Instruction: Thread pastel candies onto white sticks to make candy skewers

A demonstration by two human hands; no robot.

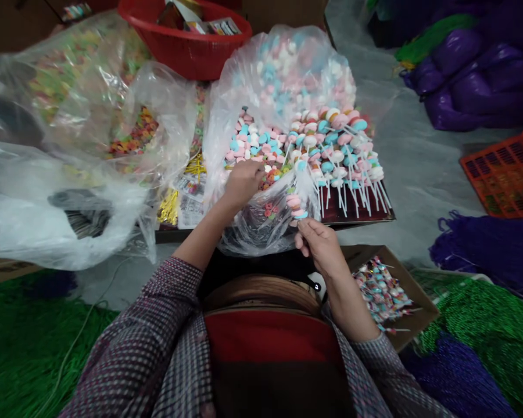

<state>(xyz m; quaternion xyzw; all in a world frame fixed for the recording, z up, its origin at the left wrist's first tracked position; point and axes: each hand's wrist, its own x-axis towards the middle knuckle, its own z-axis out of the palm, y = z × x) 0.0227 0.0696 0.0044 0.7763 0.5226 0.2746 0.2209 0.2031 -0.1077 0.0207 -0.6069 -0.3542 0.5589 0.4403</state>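
The right hand (320, 244) pinches a candy stick (295, 206) by its lower end, with only a few pastel discs stacked on its tip. The left hand (243, 181), just ahead and to the left, has its fingers curled down into the loose candies (255, 142) in an open clear bag (261, 232); whether it has one pinched I cannot tell. Beyond the right hand, a thick heap of finished sticks (344, 157) lies on the dark surface (357, 212), and beside the right forearm a cardboard box (418, 302) holds wrapped ones. Judging by this, much is done, but the bag's stock is deep, so plenty remains. Farther ahead stands a red basket (187, 46).
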